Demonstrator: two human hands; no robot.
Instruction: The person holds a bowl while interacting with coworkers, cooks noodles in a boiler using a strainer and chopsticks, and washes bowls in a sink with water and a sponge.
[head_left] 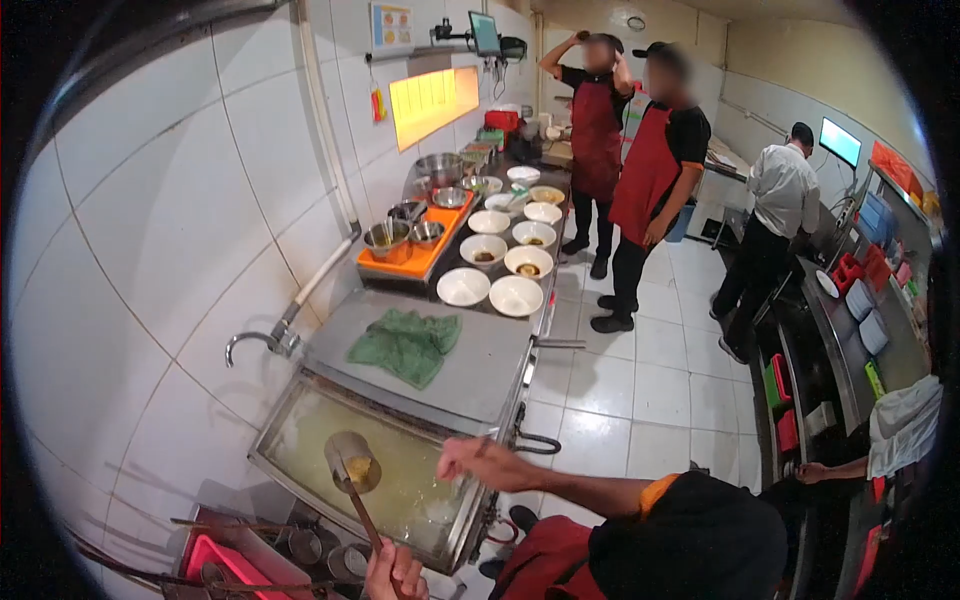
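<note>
My left hand [397, 572] is closed round the brown handle [364, 512] of a strainer at the bottom of the view. The round strainer [352, 462] is over the vat of cloudy, yellowish liquid [415, 478], with something yellowish in it. My right hand [475, 462] is above the vat's right side, its arm reaching in from the right. Its fingers are blurred, and I cannot make out anything in them. Behind the vat, a crumpled green cloth [405, 346] lies on the grey metal cover [480, 352].
Rows of white bowls [463, 287], some with dark contents, stand beyond the cover beside an orange tray [405, 262]. A tap [285, 340] is at left. Two people in red aprons [640, 185] stand in the aisle. Another person [785, 190] and a sleeved arm [900, 425] are at right.
</note>
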